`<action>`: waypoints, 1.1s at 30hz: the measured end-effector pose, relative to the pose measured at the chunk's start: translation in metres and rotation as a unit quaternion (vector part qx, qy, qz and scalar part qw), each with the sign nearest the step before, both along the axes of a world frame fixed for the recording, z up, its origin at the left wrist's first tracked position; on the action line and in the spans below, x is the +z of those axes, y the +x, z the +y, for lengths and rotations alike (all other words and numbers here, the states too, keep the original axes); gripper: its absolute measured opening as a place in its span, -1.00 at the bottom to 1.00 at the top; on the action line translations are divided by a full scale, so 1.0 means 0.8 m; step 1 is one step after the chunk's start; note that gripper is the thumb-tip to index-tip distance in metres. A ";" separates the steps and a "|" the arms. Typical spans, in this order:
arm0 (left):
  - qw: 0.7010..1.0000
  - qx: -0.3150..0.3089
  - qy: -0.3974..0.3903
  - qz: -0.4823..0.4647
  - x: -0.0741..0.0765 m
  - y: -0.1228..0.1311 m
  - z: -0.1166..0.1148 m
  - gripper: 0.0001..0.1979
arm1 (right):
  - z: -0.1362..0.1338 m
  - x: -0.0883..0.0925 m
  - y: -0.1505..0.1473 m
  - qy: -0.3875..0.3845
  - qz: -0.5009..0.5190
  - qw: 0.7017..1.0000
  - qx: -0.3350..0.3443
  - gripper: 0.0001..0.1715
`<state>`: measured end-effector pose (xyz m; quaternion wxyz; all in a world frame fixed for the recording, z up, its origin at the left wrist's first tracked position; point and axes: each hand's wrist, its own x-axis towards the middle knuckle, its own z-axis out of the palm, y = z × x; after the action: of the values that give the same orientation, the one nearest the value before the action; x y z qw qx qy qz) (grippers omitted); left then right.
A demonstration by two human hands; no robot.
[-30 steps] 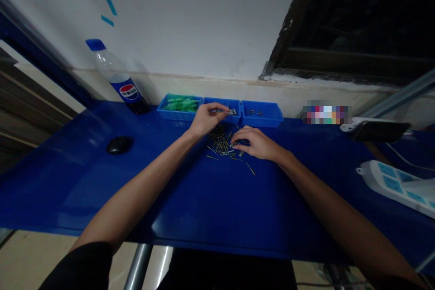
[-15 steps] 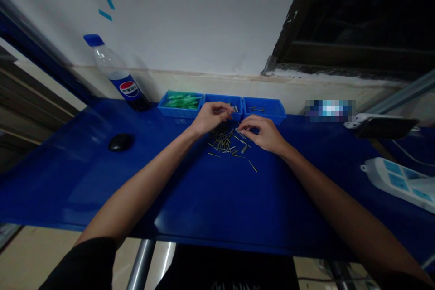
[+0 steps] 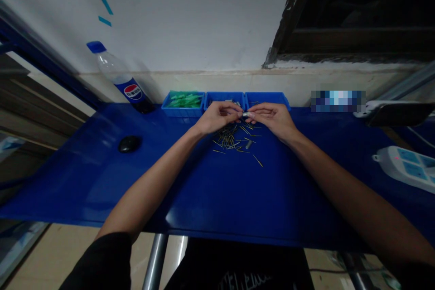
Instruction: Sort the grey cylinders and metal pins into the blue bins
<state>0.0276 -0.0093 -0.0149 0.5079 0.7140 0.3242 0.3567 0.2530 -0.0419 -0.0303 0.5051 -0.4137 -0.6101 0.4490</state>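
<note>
Small piece [image 3: 247, 113]: upper centre of frame, just above the pin pile [image 3: 234, 137], held between both hands.
Left hand [image 3: 217, 118]: fingers pinch its left end.
Right hand [image 3: 273, 118]: fingers pinch its right end.
Handling: probably light, stiff, slippery (easily dropped); grip at the ends.
Hidden: its shape is too small to read; middle tray [image 3: 222, 96] sits partly behind the hands.

The piece [image 3: 247, 114] at the fingers [image 3: 234, 109] is silvery white. Just below them, brass-yellow and dark pins [image 3: 234, 138] speckle the glossy deep-blue tabletop [image 3: 217, 190]. Beyond them are blue bins [image 3: 222, 95], the left one holding pale-green parts [image 3: 185, 99]. Far to their left are a black mouse [image 3: 129, 143] and a blue-capped bottle [image 3: 118, 77] with a red-white-blue label.
</note>
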 end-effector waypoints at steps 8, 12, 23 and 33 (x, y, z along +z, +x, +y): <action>0.999 -0.035 0.008 -0.012 0.000 0.001 0.001 -0.74 | -0.005 0.004 -0.009 -0.042 0.000 0.999 -0.002 -0.62; 1.000 -0.020 -0.002 -0.021 0.001 0.002 0.000 -0.75 | -0.007 0.008 -0.010 -0.035 -0.029 0.999 0.005 -0.62; 0.987 0.126 -0.053 -0.083 -0.003 -0.003 0.005 -0.78 | -0.003 0.020 0.020 0.017 -0.275 0.951 0.139 -0.78; 0.985 0.156 0.002 -0.079 -0.006 -0.004 0.011 -0.78 | -0.008 0.018 0.023 0.133 -0.437 0.852 0.255 -0.82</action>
<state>0.0246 -0.0001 -0.0200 0.4687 0.6251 0.3897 0.4876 0.2714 -0.0482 -0.0155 0.1043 -0.3264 -0.9058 0.2492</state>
